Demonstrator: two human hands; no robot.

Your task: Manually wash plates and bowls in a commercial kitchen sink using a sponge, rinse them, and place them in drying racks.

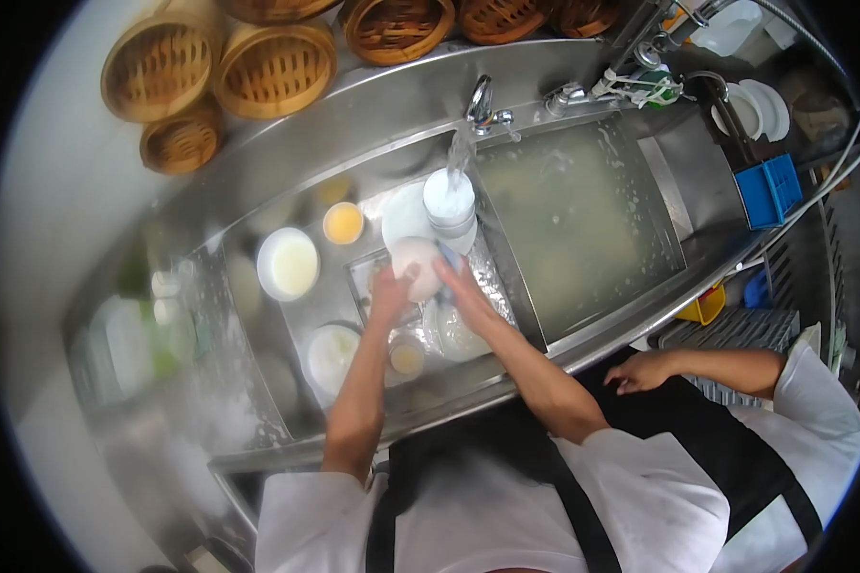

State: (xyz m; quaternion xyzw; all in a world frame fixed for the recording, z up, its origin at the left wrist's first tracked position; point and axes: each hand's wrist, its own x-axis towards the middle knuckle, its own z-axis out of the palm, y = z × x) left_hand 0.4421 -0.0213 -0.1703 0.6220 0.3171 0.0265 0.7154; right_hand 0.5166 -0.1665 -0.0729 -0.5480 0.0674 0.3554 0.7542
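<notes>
Over the left sink basin (301, 308), my left hand (393, 292) grips a small white dish (412, 261), blurred by motion. My right hand (464, 286) presses a bluish pad (447, 259), perhaps a sponge, against the dish's right side. Just beyond them a stack of white bowls (450, 204) stands on a white plate (400, 211). Water from the faucet (480, 107) runs into the top bowl. To the left are a larger white bowl (289, 264) and a small yellow-filled cup (343, 223). Another white bowl (333, 354) lies near my left forearm.
The right basin (566, 222) holds cloudy water. Bamboo steamers (276, 68) line the back ledge. A blue plastic basket (768, 190) and white plates (749, 111) are at the right. A co-worker's hand (641, 369) is close on my right, by the sink's front edge (616, 336).
</notes>
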